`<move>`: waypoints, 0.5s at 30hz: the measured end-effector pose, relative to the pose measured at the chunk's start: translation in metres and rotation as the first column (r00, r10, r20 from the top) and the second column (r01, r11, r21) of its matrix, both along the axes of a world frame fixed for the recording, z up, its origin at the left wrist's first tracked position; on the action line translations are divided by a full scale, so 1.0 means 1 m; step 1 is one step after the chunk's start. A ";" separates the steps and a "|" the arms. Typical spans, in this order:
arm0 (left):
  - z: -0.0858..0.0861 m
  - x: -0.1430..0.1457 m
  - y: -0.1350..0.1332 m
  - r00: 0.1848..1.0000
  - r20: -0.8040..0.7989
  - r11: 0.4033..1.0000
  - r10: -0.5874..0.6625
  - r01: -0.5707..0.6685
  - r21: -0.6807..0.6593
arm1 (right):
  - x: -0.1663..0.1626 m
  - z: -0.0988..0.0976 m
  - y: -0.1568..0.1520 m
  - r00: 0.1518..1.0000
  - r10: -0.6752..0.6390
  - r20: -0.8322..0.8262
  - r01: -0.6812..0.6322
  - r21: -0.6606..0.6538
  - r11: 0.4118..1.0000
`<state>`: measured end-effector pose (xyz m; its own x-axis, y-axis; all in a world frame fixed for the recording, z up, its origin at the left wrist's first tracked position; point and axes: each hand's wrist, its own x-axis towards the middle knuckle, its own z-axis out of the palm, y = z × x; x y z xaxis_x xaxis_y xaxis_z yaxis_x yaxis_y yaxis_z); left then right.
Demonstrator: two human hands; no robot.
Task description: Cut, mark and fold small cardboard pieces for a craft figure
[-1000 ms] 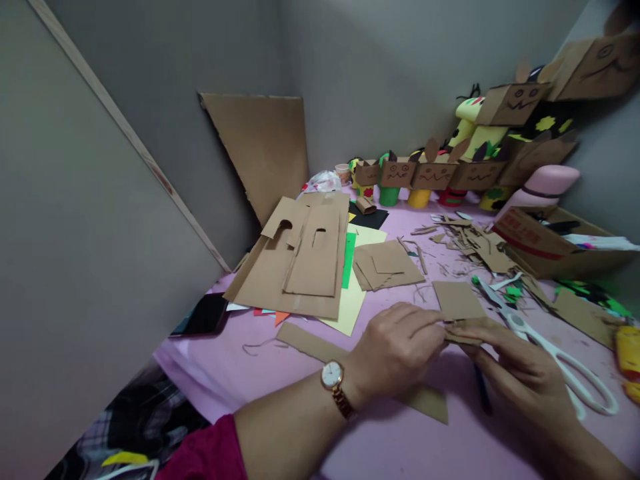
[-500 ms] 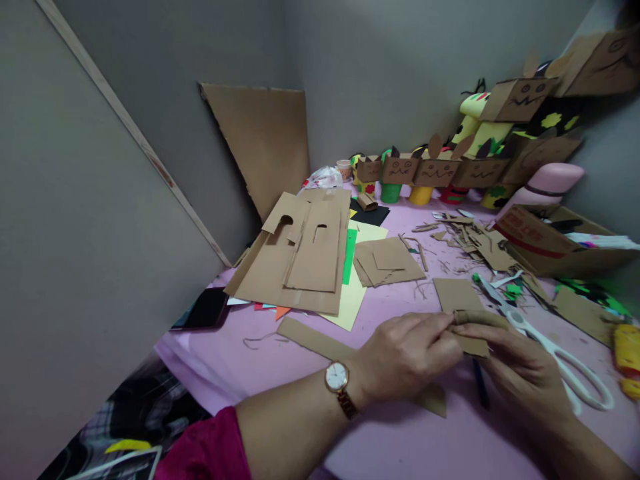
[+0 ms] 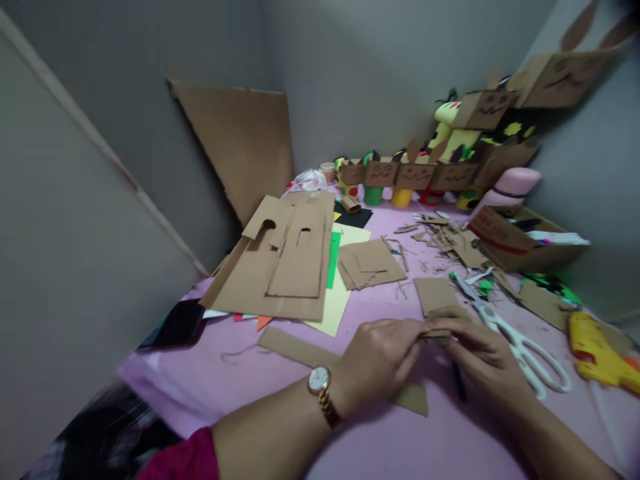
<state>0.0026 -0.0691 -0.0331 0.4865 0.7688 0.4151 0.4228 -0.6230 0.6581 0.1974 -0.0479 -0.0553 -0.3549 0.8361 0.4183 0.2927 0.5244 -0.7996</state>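
Note:
Both my hands pinch a small piece of cardboard (image 3: 440, 333) above the pink tablecloth. My left hand (image 3: 383, 357), with a watch at the wrist, grips its left end. At the other end, my right hand (image 3: 487, 360) has its fingers over the top and the thumb below. Part of the piece is hidden by my fingers. A cardboard strip (image 3: 290, 347) lies under my left hand. Just behind the hands is a square of cardboard (image 3: 435, 293). White-handled scissors (image 3: 515, 340) lie beside my right hand, and a dark pen-like stick (image 3: 459, 381) shows beneath it.
Large cut cardboard sheets (image 3: 300, 267) lie at left, near a phone (image 3: 175, 325). Cardboard scraps (image 3: 455, 240) and an open box (image 3: 520, 240) are at right. A yellow glue gun (image 3: 597, 350) lies at the right edge. Cardboard animal figures (image 3: 415, 177) line the back wall.
The view has shifted right, bringing more of the glue gun into sight. The held cardboard piece has tilted and now shows nearly edge-on between my hands.

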 end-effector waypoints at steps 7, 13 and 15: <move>-0.003 0.002 0.018 0.900 0.405 0.776 0.164 0.136 -0.616 | -0.013 0.014 0.005 0.987 0.006 -0.160 -0.077 -0.443 0.893; -0.007 0.006 0.024 0.842 0.472 0.562 0.262 0.265 -0.784 | -0.010 0.016 0.010 0.976 -0.007 -0.219 -0.105 -0.497 0.861; -0.008 0.006 0.026 0.855 0.453 0.576 0.253 0.243 -0.781 | -0.010 0.017 0.011 0.981 -0.010 -0.194 -0.085 -0.471 0.878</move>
<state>0.0081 -0.0431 -0.0414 0.4127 0.8884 -0.2010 -0.0918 0.2601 0.9612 0.1878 -0.0372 -0.0387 -0.3455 0.9377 0.0354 0.1025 0.0752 -0.9919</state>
